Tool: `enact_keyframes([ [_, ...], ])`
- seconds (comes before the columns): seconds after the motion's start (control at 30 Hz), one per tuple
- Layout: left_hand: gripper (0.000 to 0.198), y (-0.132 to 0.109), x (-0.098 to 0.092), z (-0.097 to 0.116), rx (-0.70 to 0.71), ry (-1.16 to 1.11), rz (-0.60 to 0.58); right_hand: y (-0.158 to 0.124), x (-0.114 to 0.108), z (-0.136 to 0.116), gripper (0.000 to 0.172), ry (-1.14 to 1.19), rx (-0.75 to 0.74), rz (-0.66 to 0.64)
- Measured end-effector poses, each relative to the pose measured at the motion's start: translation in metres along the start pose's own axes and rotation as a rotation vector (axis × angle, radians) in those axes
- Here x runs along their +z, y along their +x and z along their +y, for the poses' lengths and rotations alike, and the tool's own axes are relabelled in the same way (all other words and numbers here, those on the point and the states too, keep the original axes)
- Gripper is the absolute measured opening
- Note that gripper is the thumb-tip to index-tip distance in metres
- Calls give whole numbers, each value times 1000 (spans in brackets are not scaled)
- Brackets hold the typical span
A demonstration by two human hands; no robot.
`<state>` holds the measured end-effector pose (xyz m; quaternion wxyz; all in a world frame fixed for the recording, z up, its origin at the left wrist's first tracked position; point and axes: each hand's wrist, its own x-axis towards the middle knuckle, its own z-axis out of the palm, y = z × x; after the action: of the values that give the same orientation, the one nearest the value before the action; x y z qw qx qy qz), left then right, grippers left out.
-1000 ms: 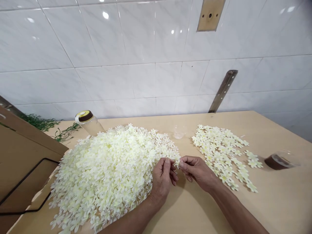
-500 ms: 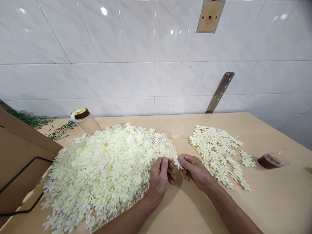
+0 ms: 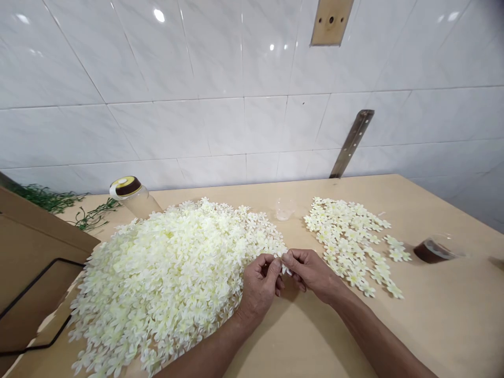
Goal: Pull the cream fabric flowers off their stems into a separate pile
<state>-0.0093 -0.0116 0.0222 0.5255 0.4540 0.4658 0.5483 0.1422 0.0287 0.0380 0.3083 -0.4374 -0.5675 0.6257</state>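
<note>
A big heap of cream-white artificial flowers (image 3: 169,278) covers the left half of the wooden table (image 3: 452,315). A smaller, flatter spread of the same flowers (image 3: 350,241) lies to the right. My left hand (image 3: 260,286) and my right hand (image 3: 311,270) meet at the heap's right edge, fingertips pinched together on one small white flower (image 3: 284,265). Both hands are closed on it, just above the tabletop.
A cardboard box (image 3: 31,262) with a black strap stands at the left. Behind the heap lies a jar with a brown lid (image 3: 132,194), with green stems (image 3: 79,210) beside it. A small clear cup (image 3: 284,208) sits mid-table, and a cup with brown content (image 3: 435,249) lies at the right.
The hands stay pinched on the flower; the fingertips have drawn slightly closer together. The view has shifted a little.
</note>
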Motion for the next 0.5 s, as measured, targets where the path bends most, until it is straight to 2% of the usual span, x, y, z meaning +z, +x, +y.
enact_keyframes([
  [0.2, 35, 2, -1, -3, -4, 2, 92, 1, -3, 2, 44, 56, -34, -76],
  [0.5, 29, 6, -5, 2, 74, -30, 161, 1, -16, -1, 37, 37, -75, 40],
])
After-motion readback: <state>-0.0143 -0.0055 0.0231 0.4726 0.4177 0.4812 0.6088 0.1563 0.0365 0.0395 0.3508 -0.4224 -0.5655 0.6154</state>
